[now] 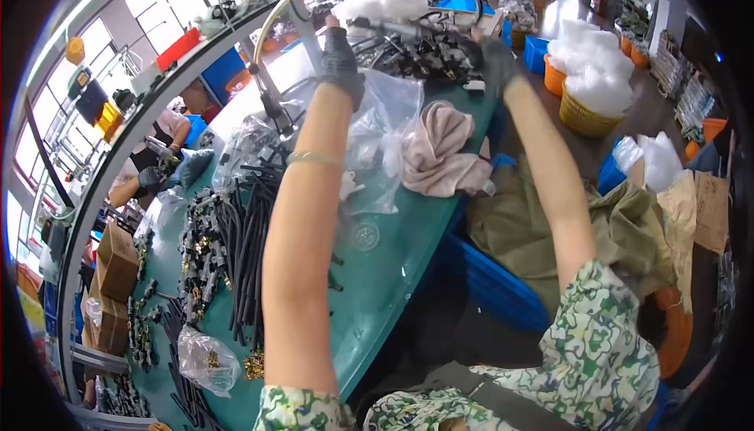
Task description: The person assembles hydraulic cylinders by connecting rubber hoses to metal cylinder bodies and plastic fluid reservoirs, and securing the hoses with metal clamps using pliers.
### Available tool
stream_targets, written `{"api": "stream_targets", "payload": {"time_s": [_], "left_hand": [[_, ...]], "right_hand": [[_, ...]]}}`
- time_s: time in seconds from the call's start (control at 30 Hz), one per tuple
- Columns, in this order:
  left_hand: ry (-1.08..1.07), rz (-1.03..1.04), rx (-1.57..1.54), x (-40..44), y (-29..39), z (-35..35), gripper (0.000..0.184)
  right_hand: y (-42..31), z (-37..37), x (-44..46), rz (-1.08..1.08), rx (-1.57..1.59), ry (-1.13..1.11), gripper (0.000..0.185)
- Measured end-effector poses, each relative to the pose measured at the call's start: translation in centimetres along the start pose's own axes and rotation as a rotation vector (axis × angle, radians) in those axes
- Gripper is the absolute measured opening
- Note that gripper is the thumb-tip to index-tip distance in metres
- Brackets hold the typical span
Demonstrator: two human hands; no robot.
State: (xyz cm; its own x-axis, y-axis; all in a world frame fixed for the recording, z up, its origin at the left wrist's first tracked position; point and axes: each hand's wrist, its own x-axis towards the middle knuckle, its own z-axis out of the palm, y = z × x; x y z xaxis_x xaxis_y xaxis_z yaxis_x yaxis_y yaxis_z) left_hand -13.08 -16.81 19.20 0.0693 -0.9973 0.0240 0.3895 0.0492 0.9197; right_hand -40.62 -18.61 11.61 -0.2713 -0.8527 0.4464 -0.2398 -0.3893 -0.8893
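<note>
Both my arms stretch forward over the green table. My left hand (341, 58), in a dark glove with bare fingertips, is raised near a clear plastic bag (385, 113) and a white bundle (385, 5); its fingers are too unclear to read. My right hand (496, 58), also gloved, is smeared by motion beside the pile of black parts (432, 54) at the table's far end. Whether either hand holds anything cannot be made out. Between my forearms lies a crumpled pinkish cloth (444, 148). Black tubes (250, 250) and black fittings (206, 242) lie left of my left forearm.
A metal frame (118, 148) runs along the table's left side, with a co-worker's gloved hand (149, 177) beyond it. A blue crate (495, 282) and olive cloth (534, 219) are right of the table. Baskets of white bags (589, 78) stand farther back.
</note>
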Motion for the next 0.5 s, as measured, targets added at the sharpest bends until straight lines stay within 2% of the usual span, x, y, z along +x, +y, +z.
{"api": "stream_targets", "payload": {"time_s": [0.03,0.07,0.1,0.2,0.23,0.27,0.37,0.43,0.47,0.5], "left_hand": [[-0.195,0.251,0.215,0.5,-0.4,-1.6,0.072],[-0.331,0.191,0.259,-0.2,0.0,-3.2,0.068],[-0.468,0.133,0.307,-1.0,0.2,-4.8,0.065],[-0.366,0.113,0.316,-8.4,-1.3,-10.4,0.062],[-0.435,0.182,0.426,-10.4,-2.2,-13.0,0.062],[-0.382,0.110,0.397,-12.1,-3.4,-14.6,0.060],[-0.305,0.046,0.539,-16.7,-5.0,-17.8,0.058],[-0.277,0.057,0.535,-19.4,-6.0,-19.7,0.057],[-0.232,0.044,0.534,-20.8,-6.1,-20.5,0.057],[-0.190,0.040,0.528,-21.9,-6.1,-21.1,0.057]], "right_hand": [[2.3,-0.3,5.5,-0.146,0.013,0.009,0.036],[-0.1,0.9,6.6,0.214,0.387,0.013,0.039],[-1.8,1.6,5.2,0.085,0.080,-0.051,0.039],[0.5,5.7,2.3,0.224,0.198,-0.162,0.035],[2.1,7.4,-0.4,0.163,0.242,-0.175,0.034],[3.9,8.9,-2.9,0.105,0.288,-0.188,0.034],[8.3,11.9,-7.8,0.262,0.351,-0.215,0.036],[10.9,10.5,-8.8,0.277,0.414,-0.449,0.028],[13.5,11.9,-9.0,0.235,0.234,-0.449,0.028],[10.6,12.5,-10.2,0.356,0.470,-0.426,0.027]]}}
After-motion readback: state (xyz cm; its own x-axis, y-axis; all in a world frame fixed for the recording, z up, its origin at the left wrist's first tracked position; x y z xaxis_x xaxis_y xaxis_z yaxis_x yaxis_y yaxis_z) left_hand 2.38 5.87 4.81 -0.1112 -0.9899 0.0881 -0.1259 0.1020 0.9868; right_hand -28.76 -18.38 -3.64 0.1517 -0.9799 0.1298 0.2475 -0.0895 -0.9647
